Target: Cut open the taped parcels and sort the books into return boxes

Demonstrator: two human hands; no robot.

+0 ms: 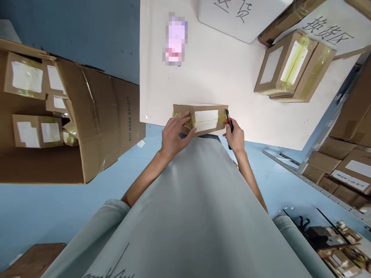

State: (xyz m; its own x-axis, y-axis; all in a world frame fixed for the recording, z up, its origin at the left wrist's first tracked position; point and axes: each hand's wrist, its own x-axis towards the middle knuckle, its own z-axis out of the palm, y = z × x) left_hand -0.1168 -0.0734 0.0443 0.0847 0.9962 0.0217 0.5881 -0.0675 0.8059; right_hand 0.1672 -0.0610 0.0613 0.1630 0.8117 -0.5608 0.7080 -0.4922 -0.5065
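A small cardboard box [203,132] with white labels and yellowish tape lies at the near edge of the white table [232,77]. Around its left end my left hand [176,133] is closed, thumb on the near side and fingers on top. My right hand [236,137] grips a black and red utility knife [230,122] at the box's right end. The knife's tip is up against the taped right end; whether it cuts in I cannot tell.
A large open carton [104,119] with several small taped boxes stands at the left. On the table's right side are two taped boxes [307,73] and a white sign [243,15]. A blurred pink item [176,40] lies farther back. Shelved cartons [353,170] line the right.
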